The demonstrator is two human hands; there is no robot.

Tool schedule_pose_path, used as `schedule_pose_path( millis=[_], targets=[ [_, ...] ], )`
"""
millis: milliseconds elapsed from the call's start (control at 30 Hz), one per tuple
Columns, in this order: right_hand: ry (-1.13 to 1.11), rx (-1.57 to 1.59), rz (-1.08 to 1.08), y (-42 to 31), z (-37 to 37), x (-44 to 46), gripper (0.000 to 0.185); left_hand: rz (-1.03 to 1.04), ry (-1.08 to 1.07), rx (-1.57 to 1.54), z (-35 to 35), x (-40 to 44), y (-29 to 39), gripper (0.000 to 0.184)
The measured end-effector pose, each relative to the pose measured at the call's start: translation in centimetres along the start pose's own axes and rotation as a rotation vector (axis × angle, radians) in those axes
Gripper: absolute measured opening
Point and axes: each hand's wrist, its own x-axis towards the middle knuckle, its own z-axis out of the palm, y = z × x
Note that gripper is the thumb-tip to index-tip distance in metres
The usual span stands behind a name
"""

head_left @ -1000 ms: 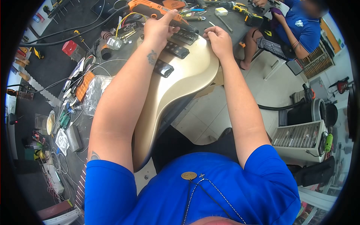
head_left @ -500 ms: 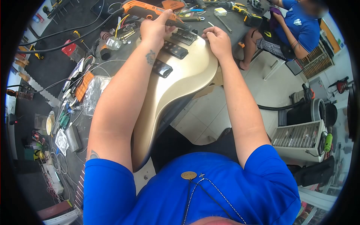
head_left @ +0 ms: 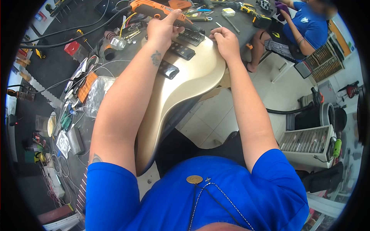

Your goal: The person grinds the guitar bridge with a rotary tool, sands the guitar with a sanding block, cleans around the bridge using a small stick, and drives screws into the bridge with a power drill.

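Observation:
A cream-gold guitar body (head_left: 192, 73) lies across the dark bench edge and my lap, with two dark pickups (head_left: 182, 51) and a black bridge (head_left: 191, 37) on its top. My left hand (head_left: 161, 32) is closed around an orange corded rotary tool (head_left: 150, 9), whose dark tip reaches to the right, just above the bridge's far end. Just right of the bridge, over the body's rim, my right hand (head_left: 225, 40) pinches a thin pale stick-like piece (head_left: 218, 24). Whether the tool tip touches anything is too small to tell.
A yellow-black drill (head_left: 259, 19), pliers and a small clear box (head_left: 228, 12) lie beyond the guitar. Cables, a plastic bag (head_left: 101, 90) and a clear jar (head_left: 118, 43) are at the left. A co-worker in blue (head_left: 308, 30) sits at the right.
The orange tool and my left hand have shifted slightly right since the half-second-old frame. My right hand stays almost in place. The co-worker's hands and purple cloth have moved up a little.

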Motion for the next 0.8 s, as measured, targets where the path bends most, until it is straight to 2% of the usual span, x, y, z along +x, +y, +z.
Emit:
schedule_pose_path(
  millis=[367,500,700,800],
  targets=[
    [0.012,-0.021,-0.013,0.4,0.0,0.2,0.03,0.035,0.033,0.028,0.0,0.7,-0.1,0.035],
    [0.021,-0.05,-0.019,0.5,-0.1,0.2,0.031,0.029,0.117,-0.036,-0.8,1.4,-0.3,0.036],
    [0.018,-0.043,-0.02,0.7,0.0,0.4,0.032,0.037,0.073,0.0,-0.7,1.4,-0.4,0.036],
    [0.025,-0.046,-0.025,0.6,-0.1,0.3,0.031,0.011,0.146,-0.011,-0.6,1.2,0.0,0.028]
  ],
)
